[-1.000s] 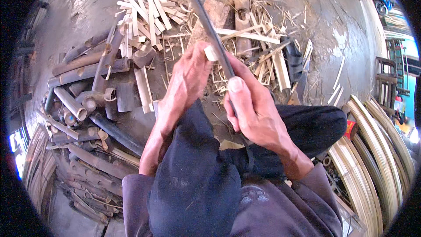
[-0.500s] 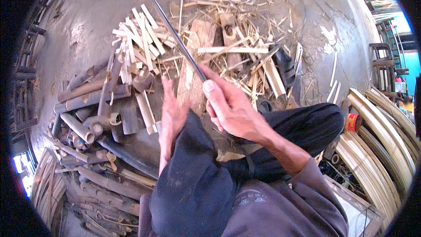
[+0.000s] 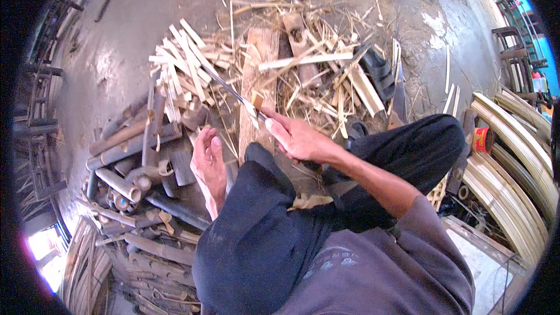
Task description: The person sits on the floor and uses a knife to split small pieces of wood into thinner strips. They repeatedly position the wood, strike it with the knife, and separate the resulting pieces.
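Note:
My right hand (image 3: 300, 140) is wrapped round the handle of a long, narrow-bladed knife (image 3: 226, 86). Its blade slants up and left across a worn wooden plank (image 3: 258, 58). Beside the blade near my fist is a small tan piece (image 3: 256, 100), perhaps a bamboo chip; I cannot tell if it touches. My left hand (image 3: 210, 160) is raised by my bent leg, fingers loosely curled and apart, with nothing in it. Left of the plank lies a pile of pale split bamboo strips (image 3: 188, 61). A longer pale strip (image 3: 306, 61) rests across the plank's right side.
Dark bamboo tubes (image 3: 134, 146) are heaped on the left. Shavings and a dark sandal-like object (image 3: 378, 73) lie right of the plank. Long curved bamboo slats (image 3: 507, 198) and a red tin (image 3: 482, 140) stand at far right. Grey concrete floor (image 3: 128, 41) spreads beyond.
The knife has dropped from pointing steeply up to a flatter slant over the plank. My left hand has drawn back toward me and turned, its fingers now curling. The view has shifted slightly.

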The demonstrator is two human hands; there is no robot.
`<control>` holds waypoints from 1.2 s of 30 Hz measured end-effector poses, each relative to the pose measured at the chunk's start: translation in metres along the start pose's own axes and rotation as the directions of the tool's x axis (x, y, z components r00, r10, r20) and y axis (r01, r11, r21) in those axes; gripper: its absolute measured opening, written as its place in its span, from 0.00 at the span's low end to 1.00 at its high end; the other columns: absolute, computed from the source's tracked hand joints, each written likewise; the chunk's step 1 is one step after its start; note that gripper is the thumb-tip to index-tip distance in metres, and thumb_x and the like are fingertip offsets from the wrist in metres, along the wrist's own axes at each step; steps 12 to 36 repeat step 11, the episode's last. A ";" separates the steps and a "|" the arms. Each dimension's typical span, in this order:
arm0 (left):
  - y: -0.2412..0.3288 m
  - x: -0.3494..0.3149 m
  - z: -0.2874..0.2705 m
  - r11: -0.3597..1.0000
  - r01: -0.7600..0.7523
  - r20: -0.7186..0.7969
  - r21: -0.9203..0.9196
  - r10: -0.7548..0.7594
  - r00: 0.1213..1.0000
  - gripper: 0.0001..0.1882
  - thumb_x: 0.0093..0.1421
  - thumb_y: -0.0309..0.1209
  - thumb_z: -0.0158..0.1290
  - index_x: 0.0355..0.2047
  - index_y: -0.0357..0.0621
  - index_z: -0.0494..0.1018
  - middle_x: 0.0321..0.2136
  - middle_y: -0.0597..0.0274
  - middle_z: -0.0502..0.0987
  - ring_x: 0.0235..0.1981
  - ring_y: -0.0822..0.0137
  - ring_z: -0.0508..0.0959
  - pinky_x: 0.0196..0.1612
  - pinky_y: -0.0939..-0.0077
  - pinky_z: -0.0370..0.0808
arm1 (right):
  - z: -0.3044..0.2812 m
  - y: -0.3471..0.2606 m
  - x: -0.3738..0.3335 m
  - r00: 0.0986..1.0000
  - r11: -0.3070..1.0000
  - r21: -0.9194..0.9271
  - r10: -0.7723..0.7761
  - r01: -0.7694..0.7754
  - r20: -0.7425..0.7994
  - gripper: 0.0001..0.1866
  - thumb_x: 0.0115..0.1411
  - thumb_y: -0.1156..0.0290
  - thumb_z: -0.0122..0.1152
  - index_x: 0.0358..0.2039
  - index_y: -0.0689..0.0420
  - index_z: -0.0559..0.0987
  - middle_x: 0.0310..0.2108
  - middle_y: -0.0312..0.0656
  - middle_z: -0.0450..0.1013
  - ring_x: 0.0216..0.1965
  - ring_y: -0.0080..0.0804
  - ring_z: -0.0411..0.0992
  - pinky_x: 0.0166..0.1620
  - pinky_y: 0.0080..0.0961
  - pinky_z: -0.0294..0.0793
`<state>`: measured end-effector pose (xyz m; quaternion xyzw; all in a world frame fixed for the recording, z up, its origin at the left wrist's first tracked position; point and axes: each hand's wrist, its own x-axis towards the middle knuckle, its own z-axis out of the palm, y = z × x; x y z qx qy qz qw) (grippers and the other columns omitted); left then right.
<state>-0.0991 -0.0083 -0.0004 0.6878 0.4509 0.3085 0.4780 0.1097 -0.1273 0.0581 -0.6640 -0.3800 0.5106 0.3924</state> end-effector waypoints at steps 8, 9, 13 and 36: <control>0.112 0.069 0.092 0.836 -0.496 0.304 0.234 0.422 0.854 0.18 0.58 0.35 0.59 0.44 0.39 0.70 0.35 0.57 0.79 0.39 0.61 0.79 0.43 0.68 0.75 | -0.029 0.035 0.023 0.995 0.990 -0.121 -0.078 0.069 -0.064 0.35 0.60 0.38 0.50 0.47 0.61 0.72 0.30 0.49 0.74 0.32 0.38 0.74 0.38 0.36 0.73; 0.115 0.077 0.105 0.889 -0.439 0.329 0.130 0.379 0.865 0.20 0.58 0.34 0.59 0.48 0.40 0.68 0.35 0.56 0.79 0.39 0.60 0.79 0.42 0.68 0.75 | -0.039 0.040 0.024 0.991 0.985 -0.159 -0.088 0.072 -0.099 0.33 0.59 0.40 0.53 0.49 0.60 0.72 0.27 0.43 0.73 0.27 0.31 0.72 0.33 0.31 0.72; 0.120 0.081 0.112 0.925 -0.376 0.371 0.048 0.333 0.867 0.23 0.59 0.34 0.59 0.51 0.41 0.65 0.35 0.54 0.79 0.39 0.60 0.79 0.42 0.68 0.75 | -0.046 0.049 0.025 0.985 0.981 -0.175 -0.106 0.082 -0.137 0.31 0.59 0.43 0.56 0.50 0.58 0.72 0.23 0.38 0.72 0.22 0.24 0.70 0.27 0.26 0.70; 0.120 0.081 0.112 0.925 -0.376 0.371 0.048 0.333 0.867 0.23 0.59 0.34 0.59 0.51 0.41 0.65 0.35 0.54 0.79 0.39 0.60 0.79 0.42 0.68 0.75 | -0.046 0.049 0.025 0.985 0.981 -0.175 -0.106 0.082 -0.137 0.31 0.59 0.43 0.56 0.50 0.58 0.72 0.23 0.38 0.72 0.22 0.24 0.70 0.27 0.26 0.70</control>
